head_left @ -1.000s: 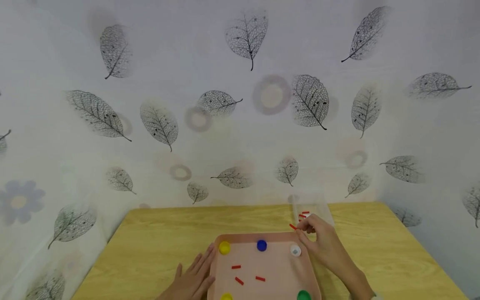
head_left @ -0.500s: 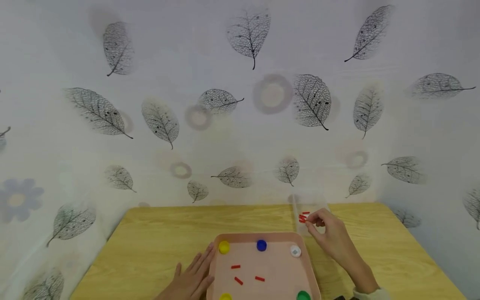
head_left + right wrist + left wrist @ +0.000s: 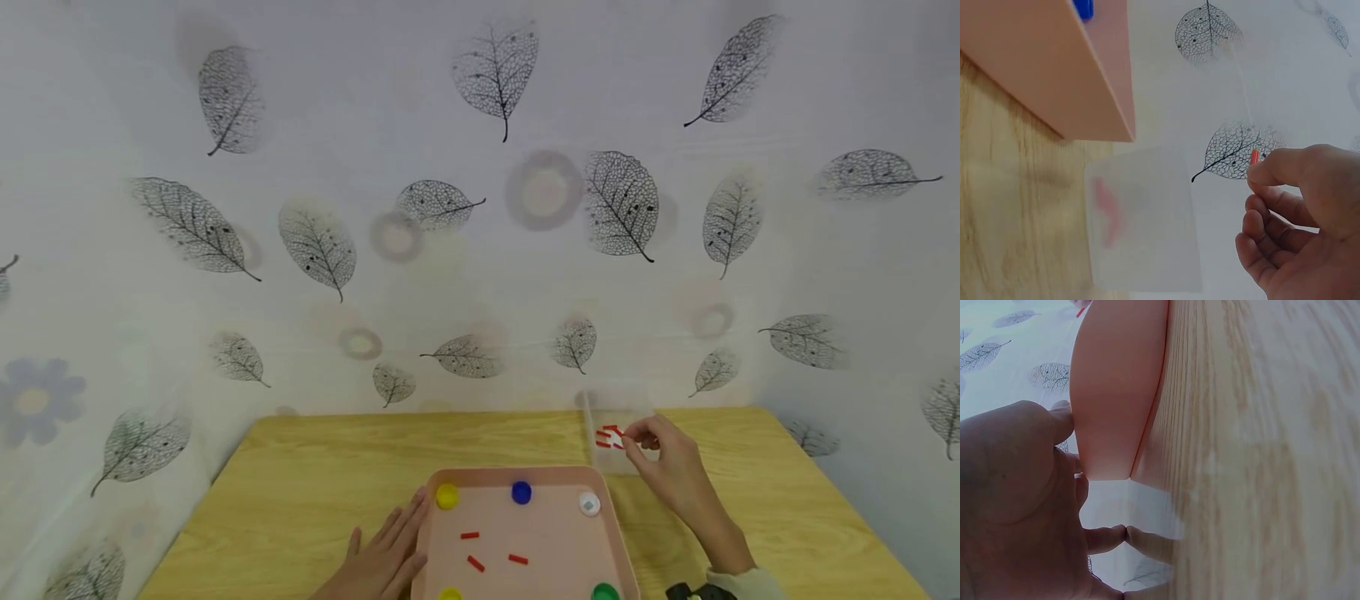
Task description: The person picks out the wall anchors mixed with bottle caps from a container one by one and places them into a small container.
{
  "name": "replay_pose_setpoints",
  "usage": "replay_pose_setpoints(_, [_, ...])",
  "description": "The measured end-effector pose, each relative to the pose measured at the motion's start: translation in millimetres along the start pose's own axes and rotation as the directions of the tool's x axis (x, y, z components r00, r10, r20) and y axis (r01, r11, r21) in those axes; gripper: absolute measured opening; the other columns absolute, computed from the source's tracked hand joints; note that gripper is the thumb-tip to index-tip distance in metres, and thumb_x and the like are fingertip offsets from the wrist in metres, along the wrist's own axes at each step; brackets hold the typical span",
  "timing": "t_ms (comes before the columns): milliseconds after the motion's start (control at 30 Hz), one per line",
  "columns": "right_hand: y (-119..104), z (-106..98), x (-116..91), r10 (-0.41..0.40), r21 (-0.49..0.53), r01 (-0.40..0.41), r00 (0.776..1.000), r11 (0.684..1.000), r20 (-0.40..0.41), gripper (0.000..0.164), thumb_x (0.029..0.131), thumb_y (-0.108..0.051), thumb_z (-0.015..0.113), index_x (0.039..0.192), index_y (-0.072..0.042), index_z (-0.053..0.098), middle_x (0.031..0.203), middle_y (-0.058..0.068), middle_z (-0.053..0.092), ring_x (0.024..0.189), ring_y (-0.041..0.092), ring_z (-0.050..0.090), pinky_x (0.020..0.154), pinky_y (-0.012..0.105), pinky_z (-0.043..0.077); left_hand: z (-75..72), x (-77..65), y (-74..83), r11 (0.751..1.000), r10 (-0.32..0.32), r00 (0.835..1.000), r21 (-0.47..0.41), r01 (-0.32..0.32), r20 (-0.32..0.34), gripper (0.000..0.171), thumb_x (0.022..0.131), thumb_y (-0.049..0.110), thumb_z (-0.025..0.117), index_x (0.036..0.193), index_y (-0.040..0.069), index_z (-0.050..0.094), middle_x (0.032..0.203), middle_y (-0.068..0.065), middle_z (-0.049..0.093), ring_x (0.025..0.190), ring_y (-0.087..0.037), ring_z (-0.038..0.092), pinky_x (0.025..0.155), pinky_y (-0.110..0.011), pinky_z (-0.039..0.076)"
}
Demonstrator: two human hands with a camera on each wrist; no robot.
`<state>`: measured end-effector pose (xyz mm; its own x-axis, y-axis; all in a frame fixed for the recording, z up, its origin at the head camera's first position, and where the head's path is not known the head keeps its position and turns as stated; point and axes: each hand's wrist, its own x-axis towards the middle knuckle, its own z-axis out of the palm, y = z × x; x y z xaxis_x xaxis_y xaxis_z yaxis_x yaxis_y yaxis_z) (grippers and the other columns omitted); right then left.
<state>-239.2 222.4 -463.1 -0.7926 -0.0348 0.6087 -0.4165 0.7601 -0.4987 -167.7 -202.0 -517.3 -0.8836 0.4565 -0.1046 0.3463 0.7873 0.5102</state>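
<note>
My right hand [image 3: 667, 467] pinches a small red stick [image 3: 1254, 156] between thumb and index finger, with the other fingers curled. It is over the right side of a translucent plastic box [image 3: 1147, 250], where several red sticks [image 3: 603, 444] lie. My left hand [image 3: 382, 554] lies along the left side of a pink tray [image 3: 622, 550], fingers extended; in the left wrist view the thumb and fingers touch the tray wall [image 3: 1119, 381]. Inside the tray are three loose red sticks, one of them a middle stick [image 3: 518, 559].
Round caps stand around the tray: a yellow cap [image 3: 447, 497], a blue cap [image 3: 521, 492], a white cap [image 3: 589, 504] and a green cap [image 3: 605, 592]; another yellow one is cut off below. The wooden table [image 3: 315, 450] ends at a leaf-patterned backdrop [image 3: 480, 250].
My right hand, holding a red stick by the tray's back right corner a second ago, has moved right to the box and now pinches a stick over it. My left hand stays put.
</note>
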Motion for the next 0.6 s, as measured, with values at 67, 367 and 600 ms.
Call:
replay_pose_setpoints(67, [4,1,-1,0.005,0.004,-0.005,1.000,1.000,-0.011,0.014,0.080,-0.003,0.072,0.086,-0.013,0.064,0.080,-0.005,0.060,0.071,0.017,0.057,0.063,0.026,0.047,0.1,0.0,0.9,1.000,-0.011,1.000,0.000,0.011,-0.003,0.062,0.100,0.054,0.025,0.153,0.032,0.002,0.158,0.010,0.002,0.141,-0.036,0.014,0.087,-0.083,0.001])
replay_pose_setpoints(367, [19,10,-8,0.018,-0.001,-0.018,0.997,1.000,-0.071,0.013,0.079,-0.003,0.073,0.085,-0.009,0.064,0.080,-0.002,0.060,0.070,0.018,0.056,0.062,0.025,0.046,3.1,0.5,1.0,0.999,-0.050,0.999,0.015,0.050,0.008,0.063,0.099,0.058,0.022,0.153,0.032,0.002,0.159,0.006,0.004,0.141,-0.036,0.016,0.087,-0.083,0.003])
replay_pose_setpoints(600, [32,16,-8,-0.011,0.010,0.013,0.986,1.000,-0.169,0.014,0.076,0.003,0.074,0.083,-0.005,0.065,0.080,0.004,0.062,0.068,0.019,0.056,0.061,0.020,0.045,1.6,0.8,1.0,1.000,-0.008,1.000,0.016,0.008,-0.006,0.063,0.100,0.055,0.025,0.153,0.031,0.002,0.159,0.009,0.003,0.141,-0.037,0.016,0.087,-0.083,0.002])
